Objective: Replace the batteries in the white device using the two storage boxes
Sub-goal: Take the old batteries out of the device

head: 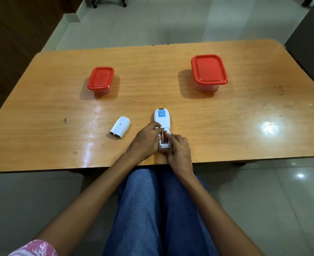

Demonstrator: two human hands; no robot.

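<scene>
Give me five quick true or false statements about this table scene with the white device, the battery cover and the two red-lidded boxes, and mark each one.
1. Both storage boxes have their red lids on. True: the smaller box and the larger box are closed.
2. The battery cover is fitted on the white device. False: it lies on the table, apart, on the device's left.
3. Batteries sit in the open compartment. True.
4. The larger box is on the left. False: it is on the right.
5. Only the left hand touches the device. False: the right hand does too.
</scene>
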